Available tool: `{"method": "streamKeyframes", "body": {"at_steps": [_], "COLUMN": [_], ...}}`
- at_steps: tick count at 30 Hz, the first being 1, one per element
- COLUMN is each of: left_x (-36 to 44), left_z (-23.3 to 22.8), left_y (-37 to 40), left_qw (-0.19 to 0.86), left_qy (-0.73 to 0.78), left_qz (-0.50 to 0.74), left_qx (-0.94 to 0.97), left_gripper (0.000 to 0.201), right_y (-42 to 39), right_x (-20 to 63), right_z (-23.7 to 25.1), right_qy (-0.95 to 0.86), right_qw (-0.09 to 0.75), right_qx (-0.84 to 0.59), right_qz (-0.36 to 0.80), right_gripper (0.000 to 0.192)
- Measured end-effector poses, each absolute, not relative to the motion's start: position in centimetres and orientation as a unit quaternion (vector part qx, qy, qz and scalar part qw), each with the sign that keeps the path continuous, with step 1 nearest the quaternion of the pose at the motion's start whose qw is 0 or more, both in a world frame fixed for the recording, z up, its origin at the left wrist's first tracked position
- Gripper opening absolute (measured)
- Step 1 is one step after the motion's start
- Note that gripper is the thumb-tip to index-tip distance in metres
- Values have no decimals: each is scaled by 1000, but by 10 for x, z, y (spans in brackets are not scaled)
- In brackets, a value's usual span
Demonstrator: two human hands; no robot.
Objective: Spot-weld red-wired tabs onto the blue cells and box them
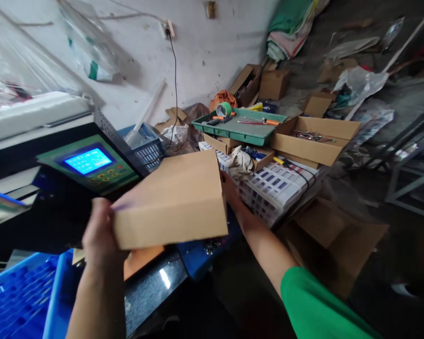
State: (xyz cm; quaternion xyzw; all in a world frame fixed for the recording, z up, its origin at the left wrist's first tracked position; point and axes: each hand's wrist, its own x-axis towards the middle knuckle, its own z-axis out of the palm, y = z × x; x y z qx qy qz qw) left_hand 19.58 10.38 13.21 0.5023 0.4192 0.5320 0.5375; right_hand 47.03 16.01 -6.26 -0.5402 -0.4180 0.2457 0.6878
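Observation:
A plain brown cardboard box is lifted in front of me, its long side facing me and slightly tilted. My left hand grips its left end, with the thumb on the upper edge. At the far right end, my right hand is against the box; most of its fingers are hidden behind the cardboard. Just left of the box stands a black machine with a lit blue display. Beneath the box, a blue bin holds small metal pieces, partly covered from view.
A white plastic crate carries a green tray with tape and tools, and an open carton of small parts. Another open carton is on the floor at right. A blue basket occupies the lower left.

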Motion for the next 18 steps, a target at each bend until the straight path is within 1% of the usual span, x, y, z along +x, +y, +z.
{"method": "streamKeyframes", "body": {"at_steps": [2,3,4,5,6,8,9,10,12,15,18], "left_x": [217,230,244,258,271,292,299,305,310,310,304], "left_z": [146,149,150,148,143,131,124,118,108,102,101], "left_y": [123,138,154,171,186,210,217,221,223,222,223], "left_qw": [520,501,451,369,263,198,134,88,-1,-38,-24], "left_qy": [298,251,239,265,310,337,359,374,398,401,372], "left_qz": [586,580,566,534,490,414,350,302,230,215,248], "left_qx": [545,592,647,713,771,822,855,873,888,890,894], "left_gripper": [99,102,99,95,88,65,58,52,48,47,45], "right_y": [158,157,155,152,151,148,148,148,150,153,152], "right_x": [469,468,468,467,466,466,466,467,468,470,470], "right_z": [-61,-60,-58,-57,-55,-54,-54,-54,-56,-60,-62], "right_qy": [-422,-429,-434,-436,-436,-433,-433,-433,-437,-446,-449], "right_qw": [686,683,679,674,667,655,650,648,651,664,670], "right_qx": [-545,-547,-551,-559,-568,-586,-591,-593,-587,-568,-561], "right_qz": [233,225,216,208,204,202,203,203,202,194,186], "right_gripper": [41,42,43,44,45,48,49,50,51,50,52]}}
